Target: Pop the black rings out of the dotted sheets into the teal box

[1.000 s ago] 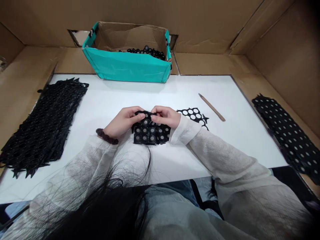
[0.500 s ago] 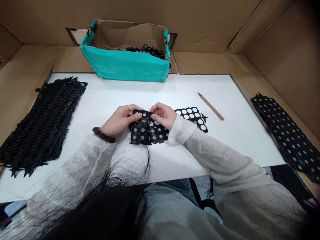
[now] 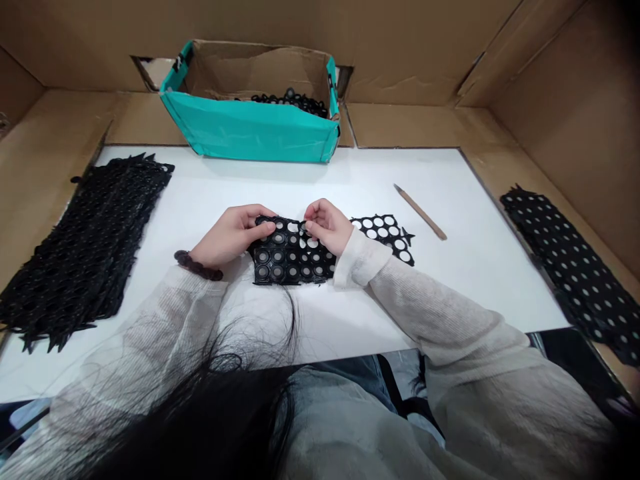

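A black rubber sheet of rings lies on the white table top in front of me. My left hand grips its upper left edge, thumb pressed on a ring. My right hand pinches the sheet's upper right part with closed fingers. An emptied black sheet with round holes lies flat just right of my right hand.
A teal-taped cardboard box with loose black rings stands at the back. A thick stack of black sheets is on the left, a perforated stack on the right. A wooden stick lies right of centre. Cardboard walls surround the table.
Both hands and the ring sheet have shifted a little to the left and away from me. The sheet lies flatter and more of it shows between the hands.
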{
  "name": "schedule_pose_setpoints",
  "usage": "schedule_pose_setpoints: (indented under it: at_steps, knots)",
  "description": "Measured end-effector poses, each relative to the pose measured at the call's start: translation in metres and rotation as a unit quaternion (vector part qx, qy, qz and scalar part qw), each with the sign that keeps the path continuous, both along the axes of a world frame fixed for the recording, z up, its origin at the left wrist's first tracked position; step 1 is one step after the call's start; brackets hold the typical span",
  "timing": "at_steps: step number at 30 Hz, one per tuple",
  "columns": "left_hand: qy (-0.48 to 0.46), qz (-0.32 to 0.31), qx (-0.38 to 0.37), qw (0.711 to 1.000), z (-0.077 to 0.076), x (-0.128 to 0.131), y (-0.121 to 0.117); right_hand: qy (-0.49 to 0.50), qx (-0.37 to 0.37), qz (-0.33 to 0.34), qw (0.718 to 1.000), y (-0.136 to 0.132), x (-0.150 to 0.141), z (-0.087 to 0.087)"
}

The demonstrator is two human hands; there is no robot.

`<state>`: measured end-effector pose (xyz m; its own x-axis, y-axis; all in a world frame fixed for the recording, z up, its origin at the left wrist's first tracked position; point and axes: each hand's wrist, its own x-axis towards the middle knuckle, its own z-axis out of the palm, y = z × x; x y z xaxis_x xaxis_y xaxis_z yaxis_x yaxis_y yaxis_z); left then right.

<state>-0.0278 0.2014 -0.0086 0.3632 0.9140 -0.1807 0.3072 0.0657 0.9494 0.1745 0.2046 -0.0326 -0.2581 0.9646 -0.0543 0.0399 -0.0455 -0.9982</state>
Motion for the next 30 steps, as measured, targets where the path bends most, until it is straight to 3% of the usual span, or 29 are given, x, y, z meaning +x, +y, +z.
schedule_pose_setpoints:
  at_steps: [10,19,30]
  knots:
    - [0.007,0.000,-0.014,1.000,0.001,0.001,0.000,0.020,0.025,-0.005,0.999,0.003,0.001,-0.012]
    - [0.005,-0.009,-0.013,1.000,0.001,0.001,0.000,0.052,0.011,-0.004,0.999,0.004,0.002,-0.010]
    - [0.008,-0.032,-0.014,0.999,0.000,0.001,0.000,0.045,-0.028,-0.081,0.995,0.000,-0.004,-0.005]
